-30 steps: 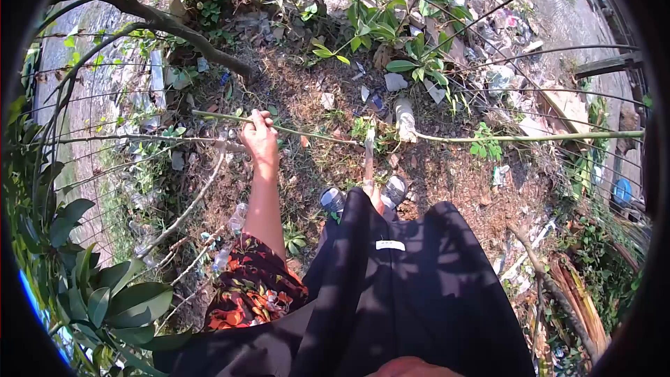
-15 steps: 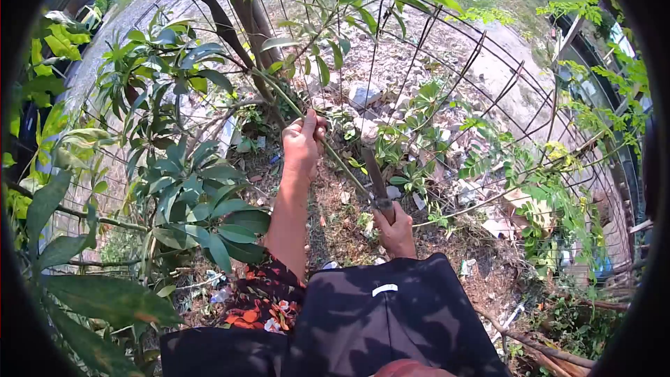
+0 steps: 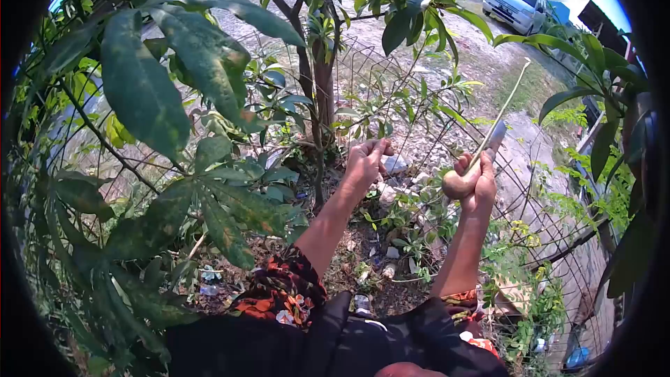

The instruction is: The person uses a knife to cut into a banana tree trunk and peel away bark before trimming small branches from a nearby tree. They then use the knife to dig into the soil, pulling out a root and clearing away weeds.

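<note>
My right hand is wrapped round a knife with a broad grey blade pointing up and away. A rounded brown knob, apparently the handle's end, bulges from the near side of the fist. The same hand holds a thin, bare, pale-green branch that slants up to a light tip. To the left, my left hand is closed, with thumb and forefinger pinched together. Whatever lies between those fingertips, if anything, is too small to make out. Beyond it stands a tree with a brown trunk.
Large leaves crowd the near left side. A rusty wire mesh fence curves across ground strewn with stones and litter. More leafy branches hang at the right. A white car stands on the far road.
My left hand has come off the green branch it gripped and moved right. My right hand has risen to the right with the knife, now also holding a thin branch. The view has tilted up.
</note>
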### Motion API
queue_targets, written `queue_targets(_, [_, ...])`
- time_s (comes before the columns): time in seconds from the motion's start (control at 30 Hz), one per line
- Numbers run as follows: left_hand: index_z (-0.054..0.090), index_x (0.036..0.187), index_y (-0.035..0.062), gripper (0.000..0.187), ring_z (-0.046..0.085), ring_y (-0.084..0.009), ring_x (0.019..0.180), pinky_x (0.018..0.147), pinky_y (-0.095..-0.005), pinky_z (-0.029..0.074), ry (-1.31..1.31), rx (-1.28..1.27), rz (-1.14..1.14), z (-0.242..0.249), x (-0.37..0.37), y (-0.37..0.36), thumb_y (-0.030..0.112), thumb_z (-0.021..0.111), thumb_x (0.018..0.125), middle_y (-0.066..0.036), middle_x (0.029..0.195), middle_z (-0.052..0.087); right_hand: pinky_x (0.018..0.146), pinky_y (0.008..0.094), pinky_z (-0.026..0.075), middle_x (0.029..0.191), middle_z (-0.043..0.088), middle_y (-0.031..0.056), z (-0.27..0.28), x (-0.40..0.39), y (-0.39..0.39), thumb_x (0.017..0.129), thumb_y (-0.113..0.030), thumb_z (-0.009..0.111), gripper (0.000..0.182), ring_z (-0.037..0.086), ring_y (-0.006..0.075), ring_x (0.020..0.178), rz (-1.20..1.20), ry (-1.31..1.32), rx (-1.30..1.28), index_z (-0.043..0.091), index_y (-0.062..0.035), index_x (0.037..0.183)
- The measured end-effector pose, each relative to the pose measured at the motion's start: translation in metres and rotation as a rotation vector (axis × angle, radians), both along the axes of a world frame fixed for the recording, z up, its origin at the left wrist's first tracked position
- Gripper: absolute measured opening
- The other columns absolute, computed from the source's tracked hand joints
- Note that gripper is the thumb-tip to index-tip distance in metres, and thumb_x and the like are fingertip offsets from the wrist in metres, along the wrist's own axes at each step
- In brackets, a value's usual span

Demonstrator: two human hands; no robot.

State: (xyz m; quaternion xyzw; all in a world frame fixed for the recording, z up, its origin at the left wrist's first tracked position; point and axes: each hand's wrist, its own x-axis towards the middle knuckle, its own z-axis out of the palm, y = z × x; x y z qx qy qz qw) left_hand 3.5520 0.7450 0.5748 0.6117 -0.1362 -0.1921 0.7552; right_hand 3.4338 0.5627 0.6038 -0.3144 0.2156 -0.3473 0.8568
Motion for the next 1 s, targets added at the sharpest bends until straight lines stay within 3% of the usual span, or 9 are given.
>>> queue_targets(0.07, [0.057, 0.094, -0.0015, 0.024, 0.046, -0.0069, 0.049, 0.044, -0.0196, 0.04, -0.024, -0.012, 0.042, -0.003, 0.01, 0.003, 0.018, 0.047, 0.086, -0.007, 0.078, 0.061, 0.068, 0.0383, 0.049, 0.099, 0.053, 0.0234, 0.013, 0.033, -0.063, 0.084, -0.021, 0.046, 0.029, 0.057, 0.029, 0.078, -0.021, -0.051, -0.208, 0.042, 0.0047, 0.098])
queue_targets(0.23, [0.059, 0.085, 0.0024, 0.022, 0.044, -0.0039, 0.048, 0.044, -0.02, 0.039, 0.042, 0.021, 0.169, -0.011, 0.025, 0.023, 0.022, 0.05, 0.085, -0.005, 0.072, 0.061, 0.063, 0.0371, 0.052, 0.098, 0.051, 0.02, 0.032, 0.069, -0.09, 0.076, -0.016, 0.059, 0.037, 0.057, 0.0285, 0.078, -0.712, 0.147, -0.594, 0.047, 0.0105, 0.1])
queue_targets(0.3, [0.061, 0.077, 0.0026, 0.021, 0.041, -0.0047, 0.049, 0.044, -0.0214, 0.035, -0.083, 0.107, 0.273, -0.018, 0.02, 0.041, 0.02, 0.051, 0.084, -0.001, 0.059, 0.054, 0.062, 0.0424, 0.054, 0.086, 0.054, 0.0244, 0.024, 0.077, -0.081, 0.081, -0.013, 0.05, 0.036, 0.059, 0.0336, 0.074, -0.596, -0.109, -0.553, 0.04, 0.0181, 0.095])
queue_targets(0.37, [0.062, 0.072, 0.0024, 0.024, 0.04, -0.0053, 0.047, 0.043, -0.0231, 0.033, -0.041, 0.232, 0.362, -0.004, -0.002, 0.068, 0.021, 0.052, 0.082, -0.001, 0.054, 0.05, 0.062, 0.0466, 0.053, 0.082, 0.055, 0.0269, 0.017, 0.084, -0.098, 0.085, -0.013, 0.039, 0.034, 0.059, 0.0354, 0.073, -0.492, 0.098, -0.472, 0.037, 0.0208, 0.087])
queue_targets(0.53, [0.062, 0.066, 0.0045, 0.026, 0.045, -0.0092, 0.048, 0.048, -0.0276, 0.037, 0.047, 0.076, 0.567, -0.048, -0.002, 0.074, 0.026, 0.054, 0.08, -0.002, 0.051, 0.053, 0.062, 0.0474, 0.053, 0.081, 0.055, 0.0274, -0.006, 0.124, -0.189, 0.084, -0.011, 0.036, 0.031, 0.059, 0.0351, 0.071, -0.392, 0.096, -0.372, 0.037, 0.02, 0.083])
queue_targets(0.67, [0.062, 0.065, 0.0033, 0.028, 0.048, -0.012, 0.048, 0.05, -0.0293, 0.039, 0.006, 0.33, 0.633, -0.056, -0.01, 0.077, 0.027, 0.055, 0.078, -0.005, 0.053, 0.055, 0.062, 0.0469, 0.053, 0.079, 0.055, 0.0269, -0.009, 0.129, -0.154, 0.083, -0.01, 0.035, 0.028, 0.059, 0.0349, 0.07, -0.259, -0.002, -0.341, 0.037, 0.0187, 0.082])
queue_targets(0.9, [0.061, 0.063, 0.0035, 0.03, 0.047, -0.0107, 0.048, 0.048, -0.0288, 0.039, 0.066, 0.257, 0.6, -0.058, -0.015, 0.065, 0.028, 0.055, 0.079, -0.003, 0.05, 0.052, 0.061, 0.0461, 0.053, 0.075, 0.054, 0.026, -0.007, 0.09, -0.048, 0.082, -0.008, 0.035, 0.025, 0.059, 0.0344, 0.067, 0.216, -0.376, -0.161, 0.037, 0.0164, 0.081])
queue_targets(0.97, [0.061, 0.064, 0.0042, 0.03, 0.048, -0.0105, 0.048, 0.048, -0.0286, 0.039, 0.02, 0.288, 0.555, -0.064, -0.016, 0.052, 0.029, 0.054, 0.08, -0.003, 0.051, 0.053, 0.06, 0.0431, 0.054, 0.078, 0.052, 0.0242, -0.029, 0.146, -0.041, 0.082, -0.007, 0.038, 0.024, 0.057, 0.0326, 0.065, -0.266, -0.006, -0.276, 0.033, 0.017, 0.085])
queue_targets(1.0, [0.061, 0.065, 0.0044, 0.03, 0.049, -0.0109, 0.049, 0.049, -0.0284, 0.039, 0.038, 0.259, 0.532, -0.066, -0.017, 0.044, 0.029, 0.054, 0.08, -0.003, 0.053, 0.053, 0.058, 0.0415, 0.054, 0.081, 0.051, 0.0234, -0.028, 0.142, -0.01, 0.083, -0.008, 0.039, 0.026, 0.057, 0.0316, 0.065, -0.264, 0.0, -0.31, 0.031, 0.0163, 0.088])
